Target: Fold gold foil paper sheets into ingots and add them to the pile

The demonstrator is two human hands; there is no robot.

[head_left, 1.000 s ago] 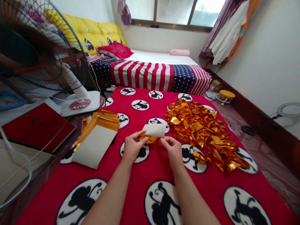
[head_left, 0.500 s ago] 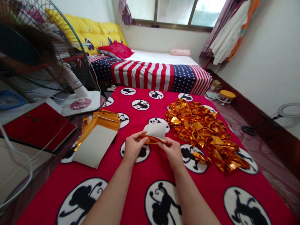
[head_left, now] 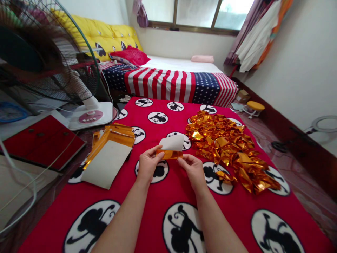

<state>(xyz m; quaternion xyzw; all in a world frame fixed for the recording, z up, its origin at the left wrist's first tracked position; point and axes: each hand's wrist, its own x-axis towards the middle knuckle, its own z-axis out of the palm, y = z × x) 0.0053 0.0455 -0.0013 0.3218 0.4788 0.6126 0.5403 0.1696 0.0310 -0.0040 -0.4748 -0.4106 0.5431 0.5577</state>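
Holding the sheet (head_left: 172,143) by both ends: pinched at the left end by the left hand (head_left: 149,161), and at the near right corner by the right hand (head_left: 193,168). Lying directly between the hands, reaching forward past the fingertips, with the long axis of the near gold strip (head_left: 171,154) running left to right, from one grip to the other. Overlapped more by the left hand, thumb on top; met by the right hand only at the tips. Narrow grip on both sides, thumb close to fingers. Placed over the red cloth (head_left: 150,225); impossible to tell whether touching or lifted clear.

Thin and flat-looking: pale and matt on the far part, shiny orange-gold along the near strip, probably folded where pale meets gold. Apart from the stack (head_left: 107,163) at left; just beside the crumpled gold pile (head_left: 223,140) at right, not touching.
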